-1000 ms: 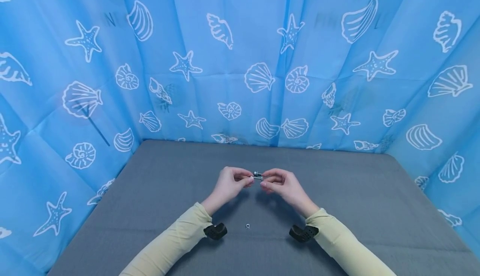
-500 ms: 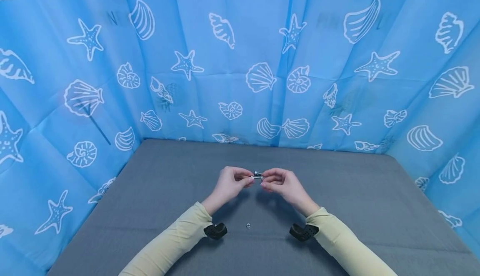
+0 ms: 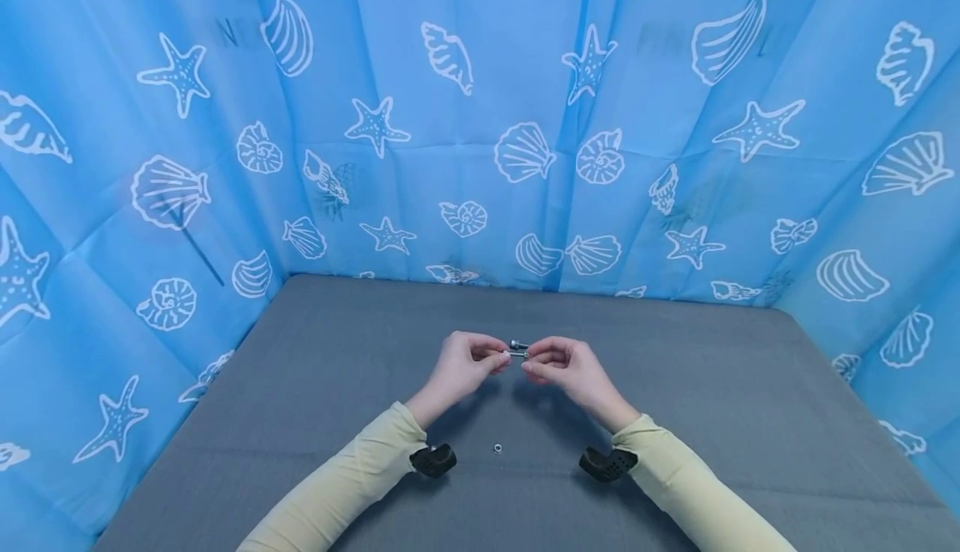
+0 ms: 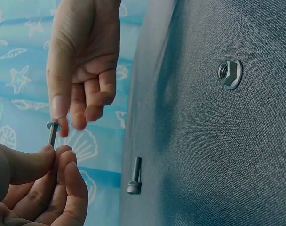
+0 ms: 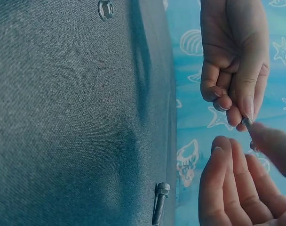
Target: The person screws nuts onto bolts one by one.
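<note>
Above the grey table, thumb and fingers of my left hand (image 3: 467, 366) pinch the shank of a slim metal bolt (image 4: 52, 135). At its other end sits a small flanged piece that looks like a nut (image 4: 54, 125); thumb and index finger of my right hand (image 3: 567, 370) pinch it, the other fingers loosely bent. Fingers hide both ends of the bolt in part. Beyond the hands a second bolt (image 5: 160, 207) lies on the table, a thicker head at one end. Nearer the body, a loose flange nut (image 4: 230, 74) rests on the cloth.
The grey cloth-covered table (image 3: 360, 318) stretches to both sides. Behind it hangs a blue curtain (image 3: 465, 118) with white shells and starfish. Black wrist devices (image 3: 433, 460) sit at both cuffs.
The head view has shifted slightly. My right fingertips have moved a little on the flanged piece, while both hands stay in nearly the same place.
</note>
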A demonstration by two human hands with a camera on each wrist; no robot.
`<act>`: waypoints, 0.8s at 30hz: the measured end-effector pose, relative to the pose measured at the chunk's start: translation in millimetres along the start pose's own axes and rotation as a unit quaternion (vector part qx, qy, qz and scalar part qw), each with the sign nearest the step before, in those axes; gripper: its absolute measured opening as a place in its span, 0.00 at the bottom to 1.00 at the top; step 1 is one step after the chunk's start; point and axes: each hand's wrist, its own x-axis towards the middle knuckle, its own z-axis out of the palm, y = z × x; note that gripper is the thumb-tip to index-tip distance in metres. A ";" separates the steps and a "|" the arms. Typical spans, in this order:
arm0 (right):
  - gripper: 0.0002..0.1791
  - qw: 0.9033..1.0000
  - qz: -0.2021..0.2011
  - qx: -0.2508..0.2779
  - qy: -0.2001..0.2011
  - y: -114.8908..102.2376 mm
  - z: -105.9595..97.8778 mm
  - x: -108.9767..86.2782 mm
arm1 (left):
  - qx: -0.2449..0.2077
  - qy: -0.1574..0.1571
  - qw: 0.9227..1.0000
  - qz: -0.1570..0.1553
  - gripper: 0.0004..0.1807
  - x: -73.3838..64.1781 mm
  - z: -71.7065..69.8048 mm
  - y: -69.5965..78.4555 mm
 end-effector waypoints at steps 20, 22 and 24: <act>0.18 0.997 0.008 0.069 -0.034 2.3 -3.1 -2.1 | 0.002 0.006 1.000 -0.004 0.05 1.4 2.5 -1.3; 0.18 0.996 0.001 0.082 -0.037 3.5 -4.5 -2.4 | 0.007 0.005 1.000 -0.003 0.05 1.4 2.4 -1.3; 0.19 0.996 -0.002 0.084 -0.036 4.3 -5.4 -2.1 | 0.011 0.004 1.000 -0.004 0.06 1.6 2.6 -1.2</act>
